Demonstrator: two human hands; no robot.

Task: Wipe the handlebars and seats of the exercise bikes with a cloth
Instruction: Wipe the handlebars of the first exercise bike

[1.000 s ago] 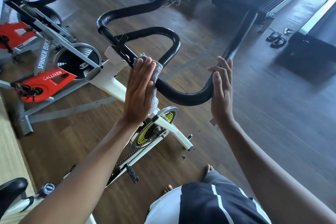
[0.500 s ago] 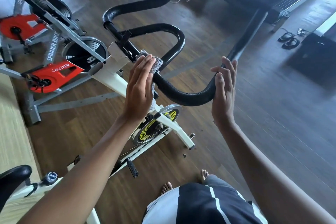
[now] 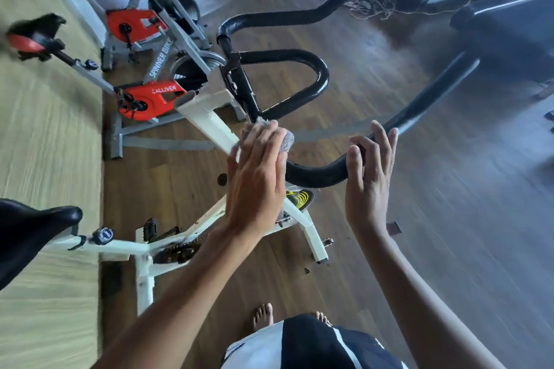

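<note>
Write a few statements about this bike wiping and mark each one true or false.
1. The left hand presses a grey cloth against the black handlebar. True.
2. The right hand holds a spray bottle. False: it holds nothing and touches the handlebar with straight fingers.
3. The nearest bike has a white frame. True.
4. The person wears shoes. False: the feet are bare.
</note>
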